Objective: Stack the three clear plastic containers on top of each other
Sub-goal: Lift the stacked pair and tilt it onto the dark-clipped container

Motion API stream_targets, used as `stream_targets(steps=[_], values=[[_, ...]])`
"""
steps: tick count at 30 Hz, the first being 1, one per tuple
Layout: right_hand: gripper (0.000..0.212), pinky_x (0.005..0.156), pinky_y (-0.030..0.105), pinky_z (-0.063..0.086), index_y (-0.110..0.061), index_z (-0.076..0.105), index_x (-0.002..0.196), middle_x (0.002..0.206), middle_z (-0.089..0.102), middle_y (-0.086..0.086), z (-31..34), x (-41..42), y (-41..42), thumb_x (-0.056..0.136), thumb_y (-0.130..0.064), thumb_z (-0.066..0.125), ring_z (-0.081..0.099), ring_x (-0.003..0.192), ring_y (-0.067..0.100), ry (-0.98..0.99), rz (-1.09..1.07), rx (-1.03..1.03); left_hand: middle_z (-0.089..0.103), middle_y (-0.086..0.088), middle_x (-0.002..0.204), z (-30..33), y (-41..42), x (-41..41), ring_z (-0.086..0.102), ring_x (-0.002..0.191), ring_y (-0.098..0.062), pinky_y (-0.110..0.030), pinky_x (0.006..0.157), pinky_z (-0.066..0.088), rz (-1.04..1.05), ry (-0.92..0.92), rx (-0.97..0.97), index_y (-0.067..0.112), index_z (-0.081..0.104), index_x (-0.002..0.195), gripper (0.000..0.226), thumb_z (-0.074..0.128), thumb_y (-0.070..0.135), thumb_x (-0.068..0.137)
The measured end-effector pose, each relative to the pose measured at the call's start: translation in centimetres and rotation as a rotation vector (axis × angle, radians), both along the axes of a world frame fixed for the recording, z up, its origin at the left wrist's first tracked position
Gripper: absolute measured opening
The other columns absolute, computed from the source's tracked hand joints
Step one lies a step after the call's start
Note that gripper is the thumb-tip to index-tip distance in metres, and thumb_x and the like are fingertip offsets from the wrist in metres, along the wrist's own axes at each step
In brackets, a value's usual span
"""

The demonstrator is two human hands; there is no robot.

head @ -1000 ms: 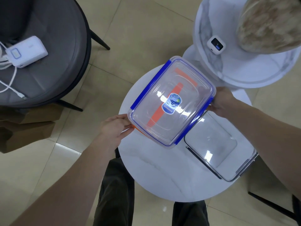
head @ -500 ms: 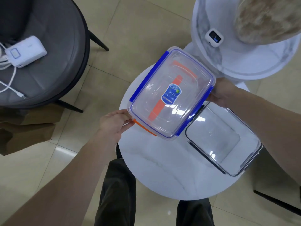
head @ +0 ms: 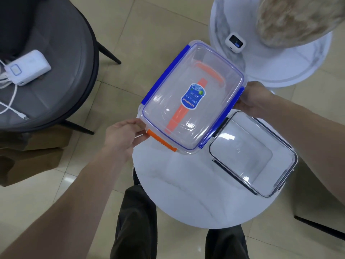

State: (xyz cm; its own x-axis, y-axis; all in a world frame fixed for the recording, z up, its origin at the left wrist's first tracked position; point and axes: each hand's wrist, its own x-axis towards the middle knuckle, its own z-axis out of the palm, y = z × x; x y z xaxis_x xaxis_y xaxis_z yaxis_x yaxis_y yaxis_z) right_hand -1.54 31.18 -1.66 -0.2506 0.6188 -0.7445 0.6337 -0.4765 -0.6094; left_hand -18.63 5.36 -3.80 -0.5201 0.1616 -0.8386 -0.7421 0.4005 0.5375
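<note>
1. Since a moment ago the clear rectangular plastic container with blue side clips (head: 192, 98) has travelled up and away from the person, and more of the orange-clipped container (head: 162, 140) beneath it now shows.
2. The left hand (head: 123, 135) is clamped on its near-left corner, beside the orange clip; the right hand (head: 252, 98) is closed on its far-right edge.
3. The blue-clipped container's long axis runs diagonally, near-left to far-right, between the two hands.
4. To the right of it, just beside and slightly nearer the person, the clear plastic container with dark clips (head: 252, 156) rests on the round white marble worktop (head: 186, 193).
5. That third container lies nearer the right hand, so the coming move probably shifts the held pair rightwards over it.
</note>
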Motion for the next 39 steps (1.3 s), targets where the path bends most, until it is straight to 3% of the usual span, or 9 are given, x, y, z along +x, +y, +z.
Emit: stream_targets(steps=[5, 11, 14, 19, 24, 27, 32, 37, 39], values=[[0.021, 0.047, 0.023, 0.055, -0.003, 0.065, 0.082, 0.082, 0.065, 0.013, 2.8, 0.9, 0.3, 0.093, 0.005, 0.048, 0.064, 0.065, 0.023, 0.074, 0.016, 0.02, 0.077, -0.012, 0.078, 2.9, -0.1, 0.0, 0.076, 0.072, -0.022, -0.027, 0.056, 0.06, -0.046, 0.062, 0.039, 0.003, 0.072, 0.084, 0.013, 0.068, -0.009, 0.083], [0.017, 0.045, 0.021, 0.053, -0.004, 0.065, 0.08, 0.061, 0.069, 0.004, 5.8, 3.7, 0.2, 0.091, 0.006, 0.056, 0.065, 0.047, 0.012, 0.16, -0.048, 0.04, 0.079, -0.007, 0.075, 6.4, -0.1, 1.8, 0.077, 0.072, -0.021, -0.029, 0.059, 0.062, -0.131, 0.103, 0.098, 0.005, 0.072, 0.085, 0.011, 0.07, -0.005, 0.083], [0.016, 0.048, 0.023, 0.053, -0.005, 0.064, 0.081, 0.06, 0.069, 0.001, 7.1, 6.4, 0.6, 0.091, 0.005, 0.056, 0.064, 0.053, 0.015, 0.22, -0.047, 0.051, 0.079, -0.007, 0.076, 8.0, 0.6, 3.7, 0.077, 0.072, -0.021, -0.028, 0.059, 0.062, -0.179, 0.106, 0.131, 0.004, 0.073, 0.086, 0.013, 0.069, -0.008, 0.082], [0.019, 0.046, 0.022, 0.052, -0.007, 0.063, 0.078, 0.048, 0.065, -0.006, 8.3, 11.4, 1.1, 0.092, 0.003, 0.056, 0.061, 0.045, 0.01, 0.233, -0.113, 0.065, 0.078, -0.008, 0.08, 8.8, 2.3, 7.6, 0.077, 0.075, -0.024, -0.036, 0.068, 0.064, -0.249, 0.082, 0.124, 0.003, 0.073, 0.087, 0.01, 0.07, -0.006, 0.082], [0.023, 0.045, 0.021, 0.052, -0.007, 0.061, 0.074, 0.046, 0.063, -0.006, 8.1, 16.0, 1.3, 0.094, 0.002, 0.054, 0.06, 0.043, 0.008, 0.216, -0.191, 0.057, 0.077, -0.004, 0.075, 8.5, 3.9, 11.1, 0.077, 0.073, -0.021, -0.032, 0.065, 0.064, -0.3, 0.061, 0.113, 0.006, 0.073, 0.083, 0.012, 0.072, -0.006, 0.081], [0.024, 0.047, 0.021, 0.052, -0.007, 0.061, 0.074, 0.048, 0.064, -0.006, 7.9, 18.5, 1.1, 0.095, 0.001, 0.053, 0.061, 0.046, 0.009, 0.196, -0.192, 0.05, 0.077, -0.005, 0.075, 8.1, 4.3, 13.0, 0.076, 0.074, -0.022, -0.034, 0.067, 0.064, -0.333, 0.055, 0.096, 0.006, 0.074, 0.083, 0.012, 0.073, -0.006, 0.081], [0.018, 0.055, 0.026, 0.051, -0.007, 0.062, 0.082, 0.067, 0.065, 0.003, 7.0, 21.7, 0.9, 0.096, -0.001, 0.052, 0.062, 0.065, 0.021, 0.129, -0.177, 0.03, 0.077, -0.005, 0.07, 7.4, 4.8, 15.5, 0.076, 0.068, -0.02, -0.024, 0.057, 0.06, -0.334, 0.001, 0.111, 0.0, 0.072, 0.085, 0.012, 0.072, -0.01, 0.08], [0.023, 0.059, 0.029, 0.049, -0.008, 0.062, 0.081, 0.062, 0.065, -0.002, 6.1, 23.6, 0.7, 0.094, 0.005, 0.048, 0.058, 0.065, 0.021, 0.097, -0.237, 0.021, 0.076, -0.006, 0.067, 6.6, 5.3, 17.8, 0.075, 0.064, -0.018, -0.023, 0.057, 0.059, -0.336, -0.026, 0.099, -0.002, 0.071, 0.086, 0.012, 0.072, -0.011, 0.08], [0.022, 0.064, 0.032, 0.048, -0.008, 0.062, 0.081, 0.07, 0.062, 0.004, 5.9, 23.9, 1.0, 0.095, 0.003, 0.049, 0.056, 0.067, 0.023, 0.094, -0.26, 0.018, 0.075, -0.009, 0.072, 6.4, 5.5, 18.2, 0.074, 0.065, -0.018, -0.023, 0.059, 0.06, -0.335, -0.03, 0.086, -0.003, 0.071, 0.087, 0.012, 0.072, -0.012, 0.08]])
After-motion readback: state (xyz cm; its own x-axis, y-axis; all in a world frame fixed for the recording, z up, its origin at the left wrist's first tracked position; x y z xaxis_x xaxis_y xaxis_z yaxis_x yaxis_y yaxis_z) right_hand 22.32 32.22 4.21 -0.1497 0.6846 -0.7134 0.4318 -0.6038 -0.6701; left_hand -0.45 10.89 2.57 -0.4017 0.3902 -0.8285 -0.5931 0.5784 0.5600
